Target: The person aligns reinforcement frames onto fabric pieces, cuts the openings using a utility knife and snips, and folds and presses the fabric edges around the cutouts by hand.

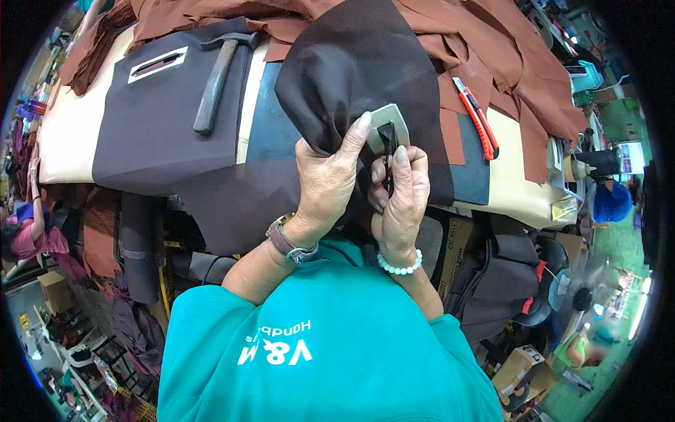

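Observation:
Dark brown leather [351, 53] is bunched up and raised over the middle of the table. My left hand [329, 176] is closed on its near edge, the thumb pressed against a small pale plate [388, 119]. A black strip or handle-like piece [387, 151] runs across this plate. My right hand [402, 190] is closed round the black piece, just below the plate, with the thumb pointing up. What lies under the fingers of both hands is hidden. A red utility knife [478, 119] rests to the right of the leather.
A hammer [214, 84] lies on a dark leather panel [162, 141] at the left, near a pale slotted frame [157, 65]. Reddish-brown leather [506, 56] covers the table's far side. Other people are at the far left [35, 232] and lower right [580, 348].

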`<state>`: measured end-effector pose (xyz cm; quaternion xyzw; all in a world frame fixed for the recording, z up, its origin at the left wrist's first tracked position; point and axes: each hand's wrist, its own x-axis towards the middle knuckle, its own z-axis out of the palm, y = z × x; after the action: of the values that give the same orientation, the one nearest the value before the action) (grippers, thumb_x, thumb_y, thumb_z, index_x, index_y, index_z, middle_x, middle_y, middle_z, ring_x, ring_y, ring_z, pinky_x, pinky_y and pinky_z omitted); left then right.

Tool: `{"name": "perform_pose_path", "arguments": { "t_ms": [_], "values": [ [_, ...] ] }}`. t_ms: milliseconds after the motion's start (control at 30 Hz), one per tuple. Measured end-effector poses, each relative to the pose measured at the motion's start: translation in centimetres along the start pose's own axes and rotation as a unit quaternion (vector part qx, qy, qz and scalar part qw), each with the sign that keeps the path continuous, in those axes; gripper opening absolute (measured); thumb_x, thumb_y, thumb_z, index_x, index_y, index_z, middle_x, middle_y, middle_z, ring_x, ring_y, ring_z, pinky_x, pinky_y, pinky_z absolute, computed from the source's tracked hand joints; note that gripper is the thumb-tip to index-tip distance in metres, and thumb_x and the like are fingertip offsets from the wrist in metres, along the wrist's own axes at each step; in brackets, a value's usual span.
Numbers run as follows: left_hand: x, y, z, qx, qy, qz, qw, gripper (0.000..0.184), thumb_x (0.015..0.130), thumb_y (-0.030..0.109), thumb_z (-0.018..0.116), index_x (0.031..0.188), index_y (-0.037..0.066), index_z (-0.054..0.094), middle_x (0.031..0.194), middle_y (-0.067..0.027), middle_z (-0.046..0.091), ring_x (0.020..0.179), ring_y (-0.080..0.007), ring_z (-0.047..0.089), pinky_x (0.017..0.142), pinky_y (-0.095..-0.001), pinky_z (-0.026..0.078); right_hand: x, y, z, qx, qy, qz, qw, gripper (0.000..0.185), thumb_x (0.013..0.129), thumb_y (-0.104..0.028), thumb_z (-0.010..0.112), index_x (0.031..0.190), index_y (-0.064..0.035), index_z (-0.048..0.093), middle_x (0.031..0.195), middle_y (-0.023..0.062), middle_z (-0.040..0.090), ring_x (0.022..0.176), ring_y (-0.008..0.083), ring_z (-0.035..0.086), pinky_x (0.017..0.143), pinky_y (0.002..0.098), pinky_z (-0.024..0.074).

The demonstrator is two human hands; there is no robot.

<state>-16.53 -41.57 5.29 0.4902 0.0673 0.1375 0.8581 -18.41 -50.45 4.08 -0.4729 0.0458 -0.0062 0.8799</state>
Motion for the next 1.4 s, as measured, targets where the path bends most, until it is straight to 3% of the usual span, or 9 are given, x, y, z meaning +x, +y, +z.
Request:
{"name": "perform_pose_path", "arguments": {
  "t_ms": [733, 833, 867, 933, 1000, 1100, 1133, 1267, 1400],
  "values": [
    [1.1, -0.6, 0.2, -0.013, -0.010, -0.057, 0.998, 0.013, 0.085, 0.012, 0.064, 0.086, 0.000, 0.067, 0.080, -0.0026, 0.066, 0.068, -0.0052, 0.059, 0.060, -0.0200, 0.046, 0.5, 0.6, -1.6, 0.000, -0.018, 0.014, 1.000, 0.015, 0.094, -0.021, 0.051, 0.099, -0.0111, 0.040, 0.067, -0.0004, 0.049, 0.052, 0.0016, 0.038, 0.042, 0.0147, 0.0253],
    [2.0, -0.6, 0.0, -0.015, -0.027, -0.068, 0.997, 0.013, 0.086, 0.011, 0.064, 0.089, -0.001, 0.066, 0.083, -0.0036, 0.066, 0.070, -0.0065, 0.060, 0.063, -0.0214, 0.048, -0.3, -0.8, -1.8, -0.013, -0.009, 0.018, 1.000, 0.019, 0.094, -0.022, 0.051, 0.103, -0.0096, 0.039, 0.067, -0.0007, 0.049, 0.053, 0.0014, 0.037, 0.044, 0.0147, 0.0259],
    [2.2, -0.4, 0.1, -0.014, -0.029, -0.075, 0.997, 0.015, 0.086, 0.011, 0.064, 0.092, -0.002, 0.065, 0.085, -0.0046, 0.066, 0.072, -0.0076, 0.060, 0.065, -0.0227, 0.049, -0.3, -1.0, -3.0, -0.011, -0.032, -0.009, 0.999, 0.029, 0.091, -0.018, 0.056, 0.110, -0.0072, 0.037, 0.069, -0.0001, 0.051, 0.055, 0.0026, 0.039, 0.047, 0.0148, 0.0310],
    [2.7, -0.1, 0.0, -0.009, -0.069, -0.088, 0.994, 0.016, 0.085, 0.012, 0.064, 0.094, -0.002, 0.065, 0.086, -0.0048, 0.066, 0.073, -0.0082, 0.060, 0.066, -0.0230, 0.049, 0.3, -2.7, -2.8, -0.247, -0.037, -0.158, 0.955, 0.036, 0.084, -0.009, 0.065, 0.112, -0.0033, 0.044, 0.071, 0.0009, 0.056, 0.058, 0.0040, 0.046, 0.052, 0.0172, 0.0376],
    [2.8, 0.1, 0.0, 0.009, -0.109, -0.100, 0.989, 0.016, 0.085, 0.011, 0.064, 0.094, -0.002, 0.065, 0.085, -0.0047, 0.066, 0.073, -0.0083, 0.060, 0.066, -0.0229, 0.049, 1.0, -4.5, -3.2, -0.483, -0.050, -0.286, 0.826, 0.032, 0.075, -0.002, 0.069, 0.106, -0.0025, 0.058, 0.070, 0.0006, 0.059, 0.056, 0.0068, 0.053, 0.051, 0.0219, 0.0398],
    [2.6, 0.5, 0.1, 0.049, -0.144, -0.096, 0.984, 0.015, 0.085, 0.011, 0.063, 0.092, -0.003, 0.065, 0.083, -0.0043, 0.066, 0.073, -0.0079, 0.060, 0.065, -0.0225, 0.049, 3.2, -5.9, -4.0, -0.605, -0.165, -0.448, 0.637, 0.040, 0.066, 0.000, 0.067, 0.105, -0.0054, 0.061, 0.068, 0.0009, 0.056, 0.054, 0.0124, 0.054, 0.047, 0.0260, 0.0405],
    [2.7, 0.5, -0.1, 0.069, -0.158, -0.104, 0.980, 0.015, 0.085, 0.010, 0.063, 0.090, -0.003, 0.066, 0.082, -0.0040, 0.066, 0.073, -0.0069, 0.059, 0.065, -0.0224, 0.049, 3.1, -6.7, -3.6, -0.646, -0.178, -0.443, 0.595, 0.042, 0.061, -0.002, 0.065, 0.103, -0.0073, 0.062, 0.068, 0.0027, 0.053, 0.053, 0.0162, 0.054, 0.045, 0.0285, 0.0415],
    [2.5, 0.7, -0.3, 0.080, -0.211, -0.096, 0.969, 0.015, 0.085, 0.010, 0.063, 0.092, -0.003, 0.066, 0.083, -0.0027, 0.066, 0.074, -0.0056, 0.057, 0.065, -0.0219, 0.048, 4.1, -7.0, -3.0, -0.624, -0.191, -0.480, 0.586, 0.030, 0.060, 0.000, 0.065, 0.089, -0.0059, 0.062, 0.079, 0.0051, 0.055, 0.055, 0.0164, 0.057, 0.049, 0.0277, 0.0450],
    [2.3, 0.5, -0.3, 0.068, -0.208, -0.081, 0.972, 0.016, 0.086, 0.011, 0.063, 0.095, -0.002, 0.066, 0.084, -0.0026, 0.066, 0.074, -0.0060, 0.057, 0.065, -0.0215, 0.048, 4.8, -7.0, -2.4, -0.608, -0.173, -0.411, 0.657, 0.017, 0.063, 0.000, 0.065, 0.077, -0.0037, 0.056, 0.084, 0.0086, 0.060, 0.060, 0.0253, 0.060, 0.052, 0.0318, 0.0460]
  ]
}}
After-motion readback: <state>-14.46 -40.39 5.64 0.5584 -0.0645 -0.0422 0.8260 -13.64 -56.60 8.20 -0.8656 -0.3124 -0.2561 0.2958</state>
